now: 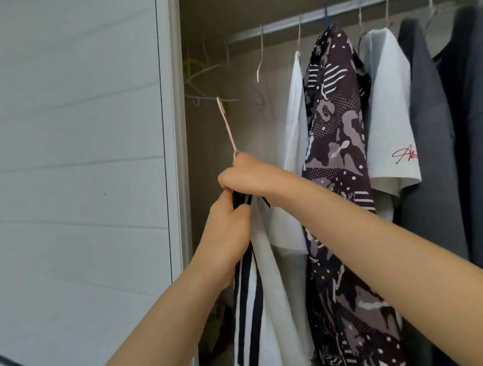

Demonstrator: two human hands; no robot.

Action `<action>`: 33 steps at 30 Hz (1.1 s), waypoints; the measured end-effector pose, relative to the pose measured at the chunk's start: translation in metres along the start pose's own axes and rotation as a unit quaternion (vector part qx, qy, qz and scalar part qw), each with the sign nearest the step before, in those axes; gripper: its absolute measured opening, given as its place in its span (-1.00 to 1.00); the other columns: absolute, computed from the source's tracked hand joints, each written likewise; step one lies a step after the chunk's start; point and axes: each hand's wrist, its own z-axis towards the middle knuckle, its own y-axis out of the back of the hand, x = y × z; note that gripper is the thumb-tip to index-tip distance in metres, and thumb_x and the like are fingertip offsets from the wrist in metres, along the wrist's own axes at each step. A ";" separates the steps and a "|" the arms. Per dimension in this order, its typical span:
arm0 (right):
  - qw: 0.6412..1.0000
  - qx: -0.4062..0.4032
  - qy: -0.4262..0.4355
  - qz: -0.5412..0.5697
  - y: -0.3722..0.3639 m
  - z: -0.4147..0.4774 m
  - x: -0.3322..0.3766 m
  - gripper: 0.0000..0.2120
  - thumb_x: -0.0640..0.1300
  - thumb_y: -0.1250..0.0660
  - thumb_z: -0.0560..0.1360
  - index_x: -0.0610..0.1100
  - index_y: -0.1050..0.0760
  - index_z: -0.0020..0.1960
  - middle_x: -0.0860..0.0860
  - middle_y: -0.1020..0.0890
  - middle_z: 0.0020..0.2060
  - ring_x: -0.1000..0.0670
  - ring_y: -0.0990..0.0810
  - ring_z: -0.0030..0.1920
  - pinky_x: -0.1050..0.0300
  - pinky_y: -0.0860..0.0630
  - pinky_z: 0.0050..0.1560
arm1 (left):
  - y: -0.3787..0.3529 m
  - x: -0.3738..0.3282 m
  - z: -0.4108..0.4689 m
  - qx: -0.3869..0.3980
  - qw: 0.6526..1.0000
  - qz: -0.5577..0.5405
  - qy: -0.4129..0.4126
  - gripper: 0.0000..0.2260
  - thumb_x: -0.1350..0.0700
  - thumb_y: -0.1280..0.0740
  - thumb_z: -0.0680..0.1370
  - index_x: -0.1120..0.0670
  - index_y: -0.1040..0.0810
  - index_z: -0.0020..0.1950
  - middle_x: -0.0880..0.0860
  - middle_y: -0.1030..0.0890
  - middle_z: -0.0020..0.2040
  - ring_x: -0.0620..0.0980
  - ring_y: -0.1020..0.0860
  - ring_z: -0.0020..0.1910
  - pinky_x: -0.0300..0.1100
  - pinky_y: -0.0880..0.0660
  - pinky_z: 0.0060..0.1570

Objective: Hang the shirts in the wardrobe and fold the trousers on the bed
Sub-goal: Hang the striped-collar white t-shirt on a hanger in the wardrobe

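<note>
The fingers (226, 181) of your right hand (248, 175) are curled tight around the bunched collar of the white shirt with black stripes (270, 310) and the base of the thin pink hanger (226, 126). The hanger's hook rises up and to the left above your knuckles, well below the rail. Just beneath and touching it, your left hand (227, 236) pinches the black-striped edge of the same shirt between thumb and curled fingers. The rest of the fabric hangs straight down between your forearms. You hold the shirt inside the open brown-walled wardrobe (221, 11), low and left of the white metal rail (336, 9). Behind the hook, a few empty wire hangers (205, 70) cluster in the left corner. To the right, hanging from the rail, are a plain white shirt (295, 115), a dark purple patterned shirt (338, 146) just beside your right wrist, a white T-shirt with red script on its sleeve (387, 107), and grey garments (430, 139) beyond. The white panelled sliding door (68, 167) fills the left side.
</note>
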 end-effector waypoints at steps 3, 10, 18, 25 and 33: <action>0.997 0.030 -0.030 0.060 0.012 0.008 -0.002 -0.63 -0.17 -0.21 0.54 -0.19 -0.26 0.32 -0.11 -0.52 -0.02 0.00 -0.51 -0.14 0.01 -0.50 -0.09 | -0.006 0.001 0.012 0.012 1.000 -0.013 -0.010 -0.67 0.28 -0.10 0.55 -0.04 -0.52 0.14 0.15 -0.62 -0.01 -0.05 -0.45 -0.21 -0.19 -0.39 -0.23; 0.973 -0.034 0.030 0.225 0.017 0.024 -0.017 -0.73 -0.18 -0.16 0.57 -0.06 -0.29 0.26 -0.12 -0.46 0.08 -0.13 -0.50 0.01 0.10 -0.39 -0.25 | 0.001 -0.004 0.039 0.042 0.991 0.020 -0.129 -0.66 0.30 -0.15 0.55 -0.05 -0.56 0.14 -0.03 -0.66 -0.04 -0.14 -0.60 -0.13 -0.31 -0.50 -0.11; 0.966 -0.129 0.052 0.216 0.034 0.042 0.002 -0.56 -0.24 -0.15 0.56 -0.16 -0.17 0.41 -0.15 -0.36 0.29 -0.19 -0.48 0.09 0.15 -0.29 -0.38 | 0.008 -0.023 0.071 0.054 0.981 0.013 -0.185 -0.64 0.31 -0.17 0.57 -0.06 -0.59 0.18 -0.10 -0.69 0.01 -0.13 -0.63 0.04 -0.18 -0.57 0.07; 0.932 -0.249 0.014 0.265 0.055 0.081 0.030 -0.81 -0.24 -0.15 0.58 -0.07 -0.25 0.15 -0.08 -0.32 0.09 -0.08 -0.41 0.00 0.08 -0.43 -0.08 | 0.003 -0.026 0.122 0.032 0.980 0.047 -0.191 -0.52 0.30 -0.38 0.51 -0.02 -0.46 0.39 -0.10 -0.61 0.21 -0.21 -0.55 0.19 -0.14 -0.48 0.27; 0.936 -0.315 0.001 0.156 0.058 0.134 0.056 -0.47 -0.23 -0.28 0.56 -0.21 -0.12 0.45 -0.17 -0.17 0.40 -0.26 -0.26 0.32 -0.02 -0.37 0.07 | 0.010 -0.018 0.172 0.017 0.982 0.036 -0.187 -0.46 0.25 -0.38 0.55 -0.03 -0.37 0.50 -0.05 -0.59 0.28 -0.08 -0.53 0.29 0.02 -0.45 0.34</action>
